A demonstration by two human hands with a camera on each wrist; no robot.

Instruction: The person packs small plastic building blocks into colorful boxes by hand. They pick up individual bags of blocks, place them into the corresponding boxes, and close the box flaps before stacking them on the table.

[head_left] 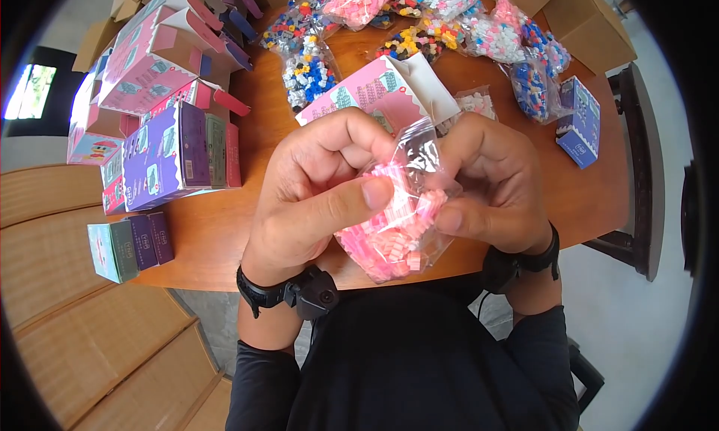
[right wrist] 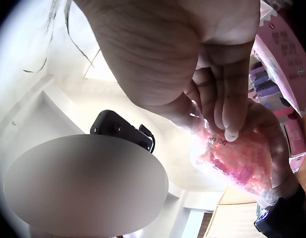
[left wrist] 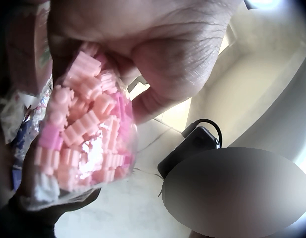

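Observation:
A small clear plastic bag (head_left: 397, 240) of pink and peach building bricks is held up in front of the chest. My left hand (head_left: 311, 180) grips its left side, thumb laid over the front. On the other side my right hand (head_left: 498, 180) pinches the edge near the top between thumb and fingers. The top of the bag stands up as crinkled film between the hands. The left wrist view shows the bag (left wrist: 88, 129) close up, with peach, pink and a few white bricks. In the right wrist view, dark print marks the bag (right wrist: 242, 161).
Behind the hands an open pink box (head_left: 374, 94) lies on the wooden table (head_left: 584, 206). Several bags of coloured bricks (head_left: 307, 71) line the far side. Pink and purple boxes (head_left: 161, 154) are stacked at left; a small blue box (head_left: 579, 122) stands at right beside cardboard cartons (head_left: 592, 30).

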